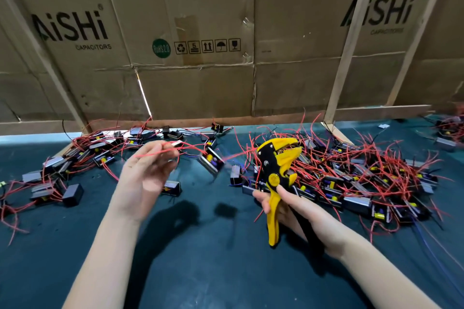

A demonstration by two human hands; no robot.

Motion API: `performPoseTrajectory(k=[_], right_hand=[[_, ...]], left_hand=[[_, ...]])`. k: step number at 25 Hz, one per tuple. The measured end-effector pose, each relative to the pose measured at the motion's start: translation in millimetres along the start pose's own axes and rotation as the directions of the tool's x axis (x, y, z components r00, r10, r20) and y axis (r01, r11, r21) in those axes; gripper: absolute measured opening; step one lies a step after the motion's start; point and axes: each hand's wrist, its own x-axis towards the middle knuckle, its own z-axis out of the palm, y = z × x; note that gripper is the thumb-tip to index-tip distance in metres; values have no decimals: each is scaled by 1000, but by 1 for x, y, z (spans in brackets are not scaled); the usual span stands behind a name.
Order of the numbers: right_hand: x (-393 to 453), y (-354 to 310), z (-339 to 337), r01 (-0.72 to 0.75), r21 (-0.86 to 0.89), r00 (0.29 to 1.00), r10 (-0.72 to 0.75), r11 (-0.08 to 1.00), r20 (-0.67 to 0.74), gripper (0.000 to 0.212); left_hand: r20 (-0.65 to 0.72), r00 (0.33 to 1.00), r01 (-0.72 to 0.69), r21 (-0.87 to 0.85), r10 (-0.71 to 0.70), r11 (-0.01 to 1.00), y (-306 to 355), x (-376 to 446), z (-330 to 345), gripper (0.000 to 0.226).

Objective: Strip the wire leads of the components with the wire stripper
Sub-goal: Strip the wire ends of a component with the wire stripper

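The right hand [296, 211] is curled round the two handles of the wire stripper [276, 175], fingers on the yellow handle, the black one lying against the palm, thumb up beside the round yellow knob. The tool stands nearly upright above the tabletop [213, 271], its yellow and black head at the top; the head's jaws look parted, with nothing plainly between them.

To the left, the left hand [148, 170] is raised with its palm toward the camera, fingertips pinched on a red wire lead [175, 148]. That lead runs right and slightly down to a small open component [212, 159] with yellow and purple parts inside, which seems to hang tilted off the tabletop between the two hands. The lead is blurred, so its end cannot be made out. The lead and the stripper head are apart.

Right of the stripper, and partly behind it, lies a large tangled pile of components [364, 183] with red leads sticking out in all directions. A looser scatter of components [62, 170] spreads over the far left of the tabletop, with a closed black box [73, 194] near its front edge. One small component [171, 187] lies just below the left hand.

The tabletop is covered in dark blue-green material. Along its far side stands a wall of flattened cardboard cartons [200, 32] printed "AiSHi CAPACITORS", braced by pale wooden battens [351, 40].
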Motion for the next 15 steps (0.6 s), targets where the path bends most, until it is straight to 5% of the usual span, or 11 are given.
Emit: performPoseTrajectory(k=[4,8,12,15], right_hand=[[6,-8,-8,27,270,996,-3,962,-90,61],[17,0,-16,64,114,978,-40,991,-204,51],[11,-5,-29,88,-14,968,-88,996,-235,53],[3,-8,-39,132,-10,969,-131,991,-210,41]], left_hand=[[216,956,103,384,-198,917,-16,-9,15,16],[196,938,74,695,-287,715,-33,-8,15,16],[-106,990,141,784,-93,605,-42,-2,9,18],[-127,961,4,896,247,445,-34,-2,8,16]])
